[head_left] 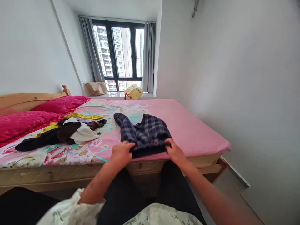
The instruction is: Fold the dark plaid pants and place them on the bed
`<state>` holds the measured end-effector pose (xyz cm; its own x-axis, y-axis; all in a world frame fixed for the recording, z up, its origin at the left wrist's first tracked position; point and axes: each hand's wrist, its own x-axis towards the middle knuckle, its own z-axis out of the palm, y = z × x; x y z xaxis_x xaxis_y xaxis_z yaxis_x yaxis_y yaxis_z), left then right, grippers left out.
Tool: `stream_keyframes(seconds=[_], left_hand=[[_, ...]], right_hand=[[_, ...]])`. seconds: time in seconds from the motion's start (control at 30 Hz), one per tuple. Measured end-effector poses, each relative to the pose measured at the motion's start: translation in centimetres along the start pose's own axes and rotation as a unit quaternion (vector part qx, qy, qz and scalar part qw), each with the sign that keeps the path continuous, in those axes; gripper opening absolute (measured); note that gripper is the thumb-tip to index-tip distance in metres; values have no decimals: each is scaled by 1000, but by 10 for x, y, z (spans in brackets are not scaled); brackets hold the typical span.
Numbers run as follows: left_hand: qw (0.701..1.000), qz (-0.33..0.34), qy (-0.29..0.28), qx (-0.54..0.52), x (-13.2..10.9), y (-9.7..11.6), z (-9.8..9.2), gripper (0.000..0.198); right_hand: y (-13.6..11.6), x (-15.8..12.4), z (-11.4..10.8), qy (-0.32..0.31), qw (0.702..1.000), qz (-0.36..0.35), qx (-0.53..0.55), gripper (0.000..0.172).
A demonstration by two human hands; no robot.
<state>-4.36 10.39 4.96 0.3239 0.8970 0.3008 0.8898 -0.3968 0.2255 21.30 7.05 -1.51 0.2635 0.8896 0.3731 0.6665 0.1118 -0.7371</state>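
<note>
At bed's near edge, left hand (122, 152) and right hand (174, 151) each pinch the plaid garment (145, 132) by its near hem; its long axis runs away toward the window (122, 51).

A garment (145, 132) lies spread on the bed (194, 128) close to its near edge, with the left hand (122, 152) on its near left corner and the right hand (175, 151) on its near right corner, each grip closed on the hem. To the left of the garment, a heap of clothes (65, 132) rests on the bed, and behind that heap two pillows (42, 112) lie against the headboard (28, 98). Behind the bed runs a window sill (114, 94) carrying a paper bag (96, 87) on the left and a second bag (134, 91) to its right, both before the window (122, 53).
</note>
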Motion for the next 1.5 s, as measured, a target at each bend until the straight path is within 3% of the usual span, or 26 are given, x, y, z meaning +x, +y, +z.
stream_keyframes(seconds=[0.07,0.1,0.17,0.23,0.4,0.6,0.87,1.0,1.13,1.2,1.27,1.37,1.5], left_hand=[[991,-39,-121,32,-53,-25,71,49],[986,-57,-150,38,-77,-35,96,52],[985,-82,-146,39,-115,-50,126,54],[988,-104,-113,26,-136,-58,137,55],[992,-123,-23,-26,-151,-61,149,55],[992,-36,76,-90,-162,-66,167,56],[973,77,100,-192,-163,-66,169,48],[972,68,105,-201,-161,-64,167,53],[979,62,70,-180,-152,-64,164,60],[974,100,73,-188,-147,-64,158,58],[960,138,117,-214,-145,-64,148,56],[941,166,184,-231,-151,-64,133,53],[954,154,156,-202,-174,-69,134,45]], right_hand=[[43,-60,40,-92,990,89,-57,24],[55,-85,54,-127,980,125,-91,31],[67,-120,69,-168,969,138,-120,47],[70,-134,74,-175,971,117,-109,56],[75,-135,75,-152,985,86,-4,49],[77,-141,72,-123,984,64,110,51],[70,-142,66,-127,980,29,150,38],[69,-142,67,-105,982,34,154,43],[64,-139,69,-118,977,58,167,50],[60,-137,66,-108,980,38,163,46],[57,-135,61,-77,987,-13,143,44],[56,-137,55,-57,991,-76,99,44],[61,-148,55,-109,991,-55,48,45]])
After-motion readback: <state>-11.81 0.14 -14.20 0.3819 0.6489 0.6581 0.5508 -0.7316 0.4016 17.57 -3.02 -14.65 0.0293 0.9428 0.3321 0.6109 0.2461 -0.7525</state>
